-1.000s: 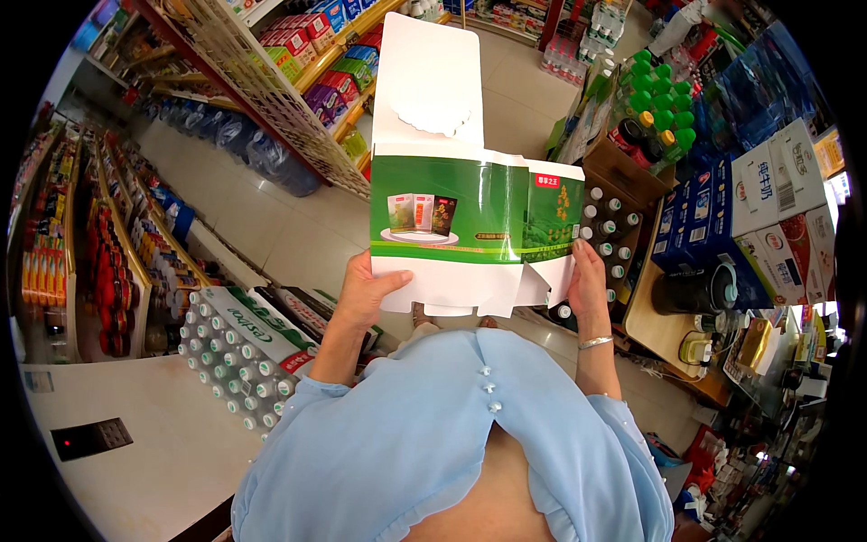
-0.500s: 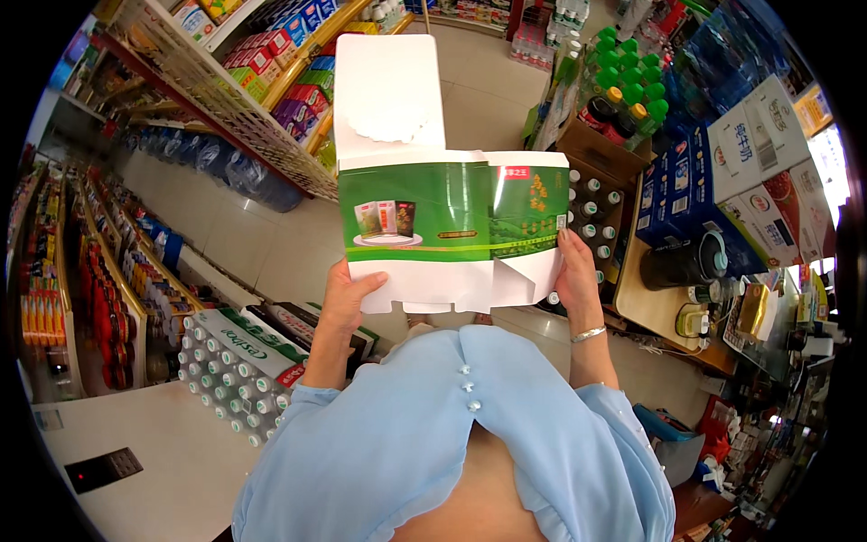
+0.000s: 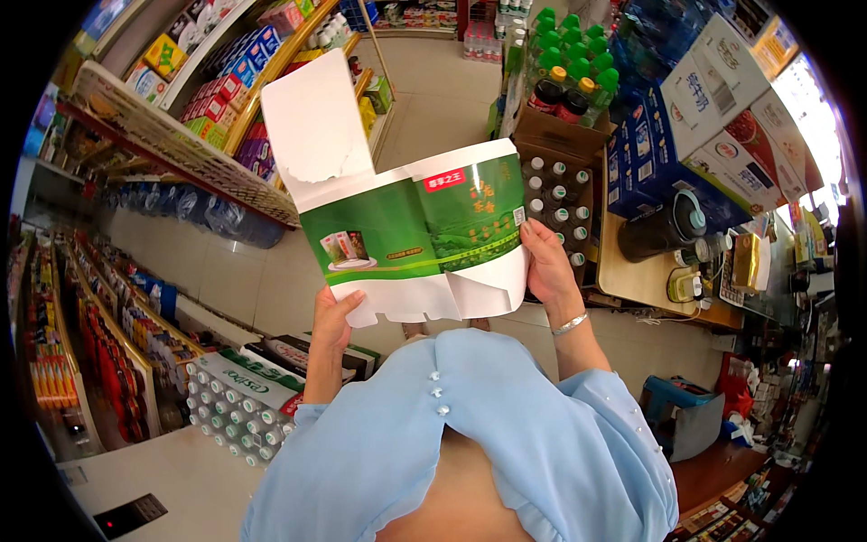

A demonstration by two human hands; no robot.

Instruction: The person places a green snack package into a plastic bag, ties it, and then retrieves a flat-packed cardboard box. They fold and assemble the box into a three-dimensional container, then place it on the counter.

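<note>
Green-and-white cardboard carton point(image 3: 411, 230), flaps open, is sitting mid-frame; the left hand point(image 3: 332, 316) is gripping its lower left corner, the right hand point(image 3: 546, 266) is clasping its right edge

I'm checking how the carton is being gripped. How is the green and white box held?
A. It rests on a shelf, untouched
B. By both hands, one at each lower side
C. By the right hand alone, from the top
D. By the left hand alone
B: the left hand grips the lower left corner of the box and the right hand holds its right edge, with the white flap standing open on top.
</note>
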